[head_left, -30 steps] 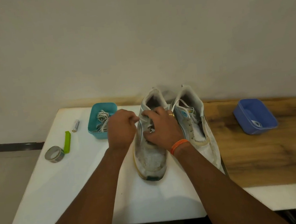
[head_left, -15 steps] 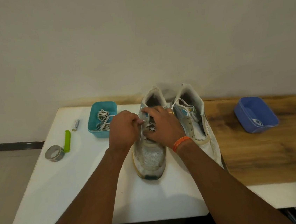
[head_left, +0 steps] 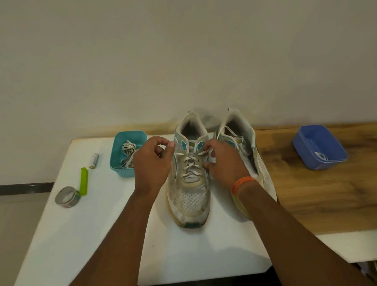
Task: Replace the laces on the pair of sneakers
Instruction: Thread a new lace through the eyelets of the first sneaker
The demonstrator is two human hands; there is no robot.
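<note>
On the white counter (head_left: pixel 76 236), the left sneaker (head_left: pixel 190 182) lies heel away from me, beside its mate (head_left: pixel 242 137). My left hand (head_left: pixel 153 162) curls at its left flank; whether it pinches lace I cannot tell. My right hand (head_left: pixel 225 160), at its right flank, pinches the lace (head_left: pixel 207 152).

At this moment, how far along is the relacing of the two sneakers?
Early to midway, judging by the laces. The left sneaker is laced across its eyelets, and both hands work its lace: the left hand pinches by its top eyelet, the right hand grips a lace end. Whether that lace is old or new is unclear. The right sneaker shows only loose lace near its collar. Spare laces sit in the teal bin.
</note>
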